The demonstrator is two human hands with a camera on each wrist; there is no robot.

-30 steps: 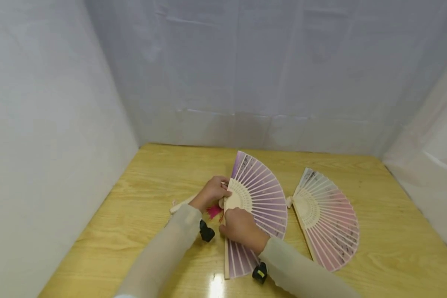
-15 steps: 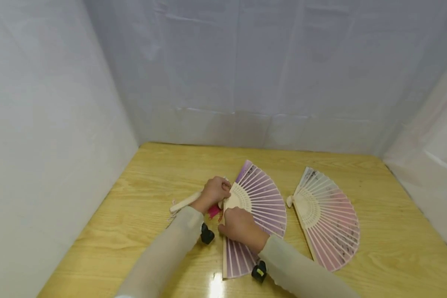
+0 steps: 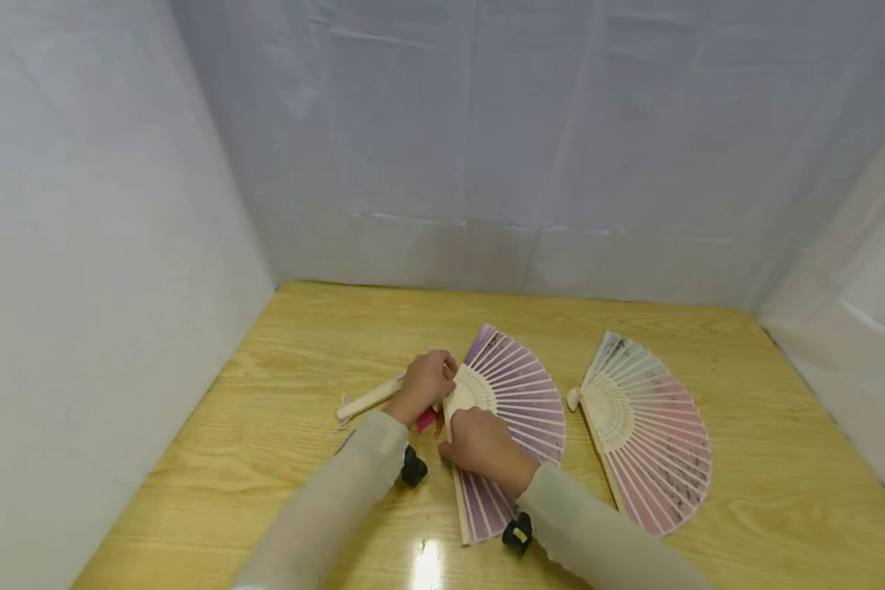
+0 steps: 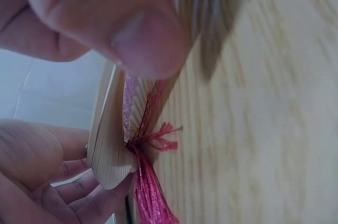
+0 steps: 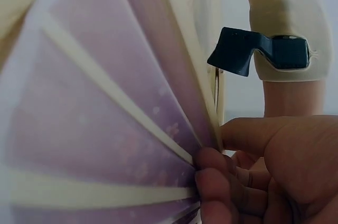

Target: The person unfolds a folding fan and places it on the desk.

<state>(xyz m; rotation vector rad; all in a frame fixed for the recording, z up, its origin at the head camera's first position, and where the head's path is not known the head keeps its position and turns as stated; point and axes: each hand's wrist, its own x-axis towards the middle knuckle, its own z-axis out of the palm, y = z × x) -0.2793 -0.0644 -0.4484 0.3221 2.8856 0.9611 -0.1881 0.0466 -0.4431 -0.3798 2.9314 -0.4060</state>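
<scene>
Hands meet at the pivot of a purple folding fan (image 3: 512,401) lying part-spread near the middle of a wooden table (image 3: 280,344). The left hand (image 3: 424,381) curls round the fan's far guard stick at about 10 o'clock from the pivot, thumb pressed on the ribs in the left wrist view, just above a red tassel (image 4: 150,192) tied at the rivet. The right hand (image 3: 479,442) pinches the near ribs at about 6 o'clock, fingers (image 5: 222,182) closed on the slats.

Thin wooden ribs and sheer fabric suggest a very light, fragile thing: the slats would likely flex or snap under side load, and the cloth could tear. The guard sticks, close to the rivet, look like the safest purchase.

At 3 o'clock, well apart, lies a pink fan (image 3: 645,430), fully spread; at 9 o'clock a closed pale fan (image 3: 369,399) rests beside the left wrist.
</scene>
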